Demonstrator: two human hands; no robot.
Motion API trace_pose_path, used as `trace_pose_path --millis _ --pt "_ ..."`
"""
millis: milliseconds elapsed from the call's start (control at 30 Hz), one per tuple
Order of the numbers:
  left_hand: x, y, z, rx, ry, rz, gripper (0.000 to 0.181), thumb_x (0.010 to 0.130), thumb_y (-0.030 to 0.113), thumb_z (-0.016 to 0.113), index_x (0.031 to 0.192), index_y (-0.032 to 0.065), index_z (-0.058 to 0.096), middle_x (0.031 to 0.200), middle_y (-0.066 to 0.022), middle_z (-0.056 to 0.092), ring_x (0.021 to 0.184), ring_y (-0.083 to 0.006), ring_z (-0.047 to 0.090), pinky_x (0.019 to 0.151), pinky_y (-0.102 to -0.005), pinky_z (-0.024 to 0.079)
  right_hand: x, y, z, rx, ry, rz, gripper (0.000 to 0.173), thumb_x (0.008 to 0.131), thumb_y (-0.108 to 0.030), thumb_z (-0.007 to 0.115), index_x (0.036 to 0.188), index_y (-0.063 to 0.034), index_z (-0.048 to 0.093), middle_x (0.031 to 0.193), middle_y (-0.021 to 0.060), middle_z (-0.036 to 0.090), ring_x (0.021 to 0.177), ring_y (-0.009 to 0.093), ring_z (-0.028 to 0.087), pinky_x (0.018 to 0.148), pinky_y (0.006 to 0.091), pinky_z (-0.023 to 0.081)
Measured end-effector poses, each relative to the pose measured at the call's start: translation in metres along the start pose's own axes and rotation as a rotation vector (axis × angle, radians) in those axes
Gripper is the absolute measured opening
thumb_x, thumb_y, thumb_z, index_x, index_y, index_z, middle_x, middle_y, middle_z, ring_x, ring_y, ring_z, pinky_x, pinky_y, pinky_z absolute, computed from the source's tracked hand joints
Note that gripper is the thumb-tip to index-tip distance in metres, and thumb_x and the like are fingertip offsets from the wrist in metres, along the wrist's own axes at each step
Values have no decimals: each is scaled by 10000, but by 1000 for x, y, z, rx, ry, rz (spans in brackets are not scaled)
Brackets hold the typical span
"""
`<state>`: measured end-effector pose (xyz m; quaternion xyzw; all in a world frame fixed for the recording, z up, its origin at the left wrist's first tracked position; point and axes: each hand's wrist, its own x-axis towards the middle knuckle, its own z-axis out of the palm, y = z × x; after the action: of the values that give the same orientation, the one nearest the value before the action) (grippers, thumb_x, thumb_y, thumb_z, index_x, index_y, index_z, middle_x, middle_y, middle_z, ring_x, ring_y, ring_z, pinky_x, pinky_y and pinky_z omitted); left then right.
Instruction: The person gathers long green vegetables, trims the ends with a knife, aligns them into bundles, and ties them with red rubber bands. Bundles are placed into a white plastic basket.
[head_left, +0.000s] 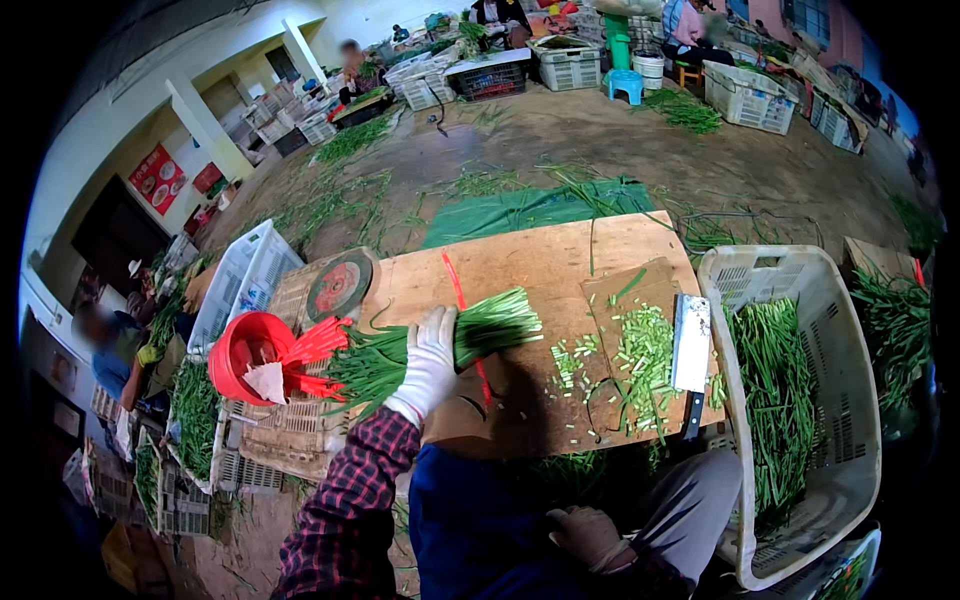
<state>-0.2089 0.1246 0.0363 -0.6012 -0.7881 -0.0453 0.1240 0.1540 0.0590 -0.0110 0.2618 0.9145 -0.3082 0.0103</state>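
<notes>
My left hand, in a white glove, grips a bundle of garlic chives lying on the wooden board. The pale cut ends point right, the leaves left. A red tie strip passes under the bundle, both ends showing. Low by my lap is my gloved right hand, in shadow; its fingers are hard to make out. A cleaver with a black handle rests at the board's right edge. Beside it lie chopped stem pieces, partly over a flat brown sheet.
At left stand a red bucket with red strips and a round abrasive disc. A large crate of chives borders the board's right side. Green cloth lies beyond it. Other people sit among crates farther off.
</notes>
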Motion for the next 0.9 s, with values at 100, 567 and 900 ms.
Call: trace_pose_path --millis 100,567,900 --pt "-19 21 -31 -186 104 115 1164 519 351 886 1446 26 262 1444 -216 327 1355 -415 300 1110 -518 239 1 -6 -3 34 -18 -29 360 794 -289 685 1118 -137 646 868 122 654 793 297 646 716 414 522" --pt "-134 134 -67 -972 -14 59 461 750 108 719 1189 56 588 1255 -161 559 1164 -350 542 982 -412 449 12 35 -95 122 265 -29 324 851 -270 646 1120 -89 635 923 162 665 878 350 630 777 427 502" --pt "-176 182 -34 -981 -198 113 563 755 96 689 1294 99 523 1323 -138 516 1201 -331 508 1014 -397 427 17 67 -27 92 69 31 332 830 -293 658 1094 -92 654 958 162 681 895 355 644 782 439 518"
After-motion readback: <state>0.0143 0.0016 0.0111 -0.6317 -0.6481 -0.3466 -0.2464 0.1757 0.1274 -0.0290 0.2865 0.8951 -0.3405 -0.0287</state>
